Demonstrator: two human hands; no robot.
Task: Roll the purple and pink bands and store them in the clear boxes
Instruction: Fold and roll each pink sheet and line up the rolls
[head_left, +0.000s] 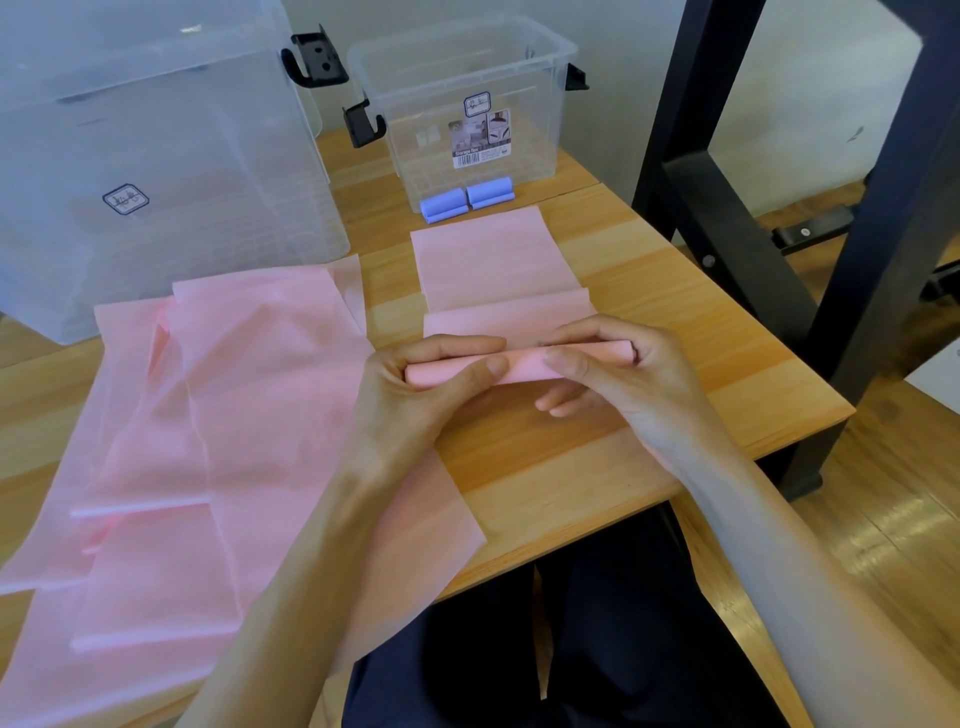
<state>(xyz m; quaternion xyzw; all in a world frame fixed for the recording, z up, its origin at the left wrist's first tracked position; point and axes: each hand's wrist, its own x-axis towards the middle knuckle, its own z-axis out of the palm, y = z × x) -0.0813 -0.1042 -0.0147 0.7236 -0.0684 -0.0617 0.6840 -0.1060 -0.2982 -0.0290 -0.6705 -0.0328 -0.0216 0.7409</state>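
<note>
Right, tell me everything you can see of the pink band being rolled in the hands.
The pink band is a thin, matte, stretchy-looking strip lying flat on the wooden table, running away from the person toward the small clear box. Its near end is wound into a tight roll lying crosswise. The left hand and right hand pinch that roll from each end, thumbs on the near side. A fold crosses the flat part midway. Its far edge stops just short of two purple rolls.
</note>
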